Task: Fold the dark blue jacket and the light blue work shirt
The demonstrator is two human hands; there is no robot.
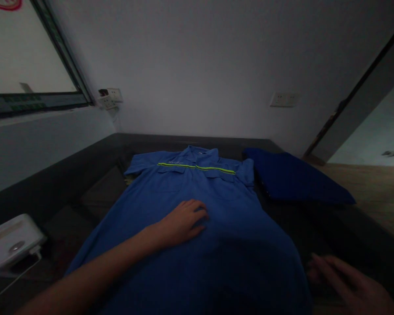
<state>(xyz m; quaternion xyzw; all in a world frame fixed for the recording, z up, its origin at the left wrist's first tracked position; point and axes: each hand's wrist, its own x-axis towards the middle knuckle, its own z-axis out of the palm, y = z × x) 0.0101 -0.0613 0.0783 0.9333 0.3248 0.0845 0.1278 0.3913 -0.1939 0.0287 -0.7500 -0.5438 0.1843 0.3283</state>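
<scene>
A blue short-sleeved work shirt [230, 218] lies spread before me, collar at the far end, with yellow-green stripes across the chest and two flapped pockets. My left hand [185, 221] rests on the middle of its front, palm down, fingers apart and slightly bent. At the lower right, my right hand [351, 282] is beside the shirt's right edge, partly in dark shadow. Its fingers are loosely extended and I see no cloth lifted in them; whether the fingertips touch the edge I cannot tell.
The shirt lies on a dark surface [95, 192] against a white wall. A dark blue folded cloth or flat item [292, 175] is at right. A white box-like device [15, 238] with a cable is at left. Sockets [284, 99] are on the wall; a window [22, 52] is upper left.
</scene>
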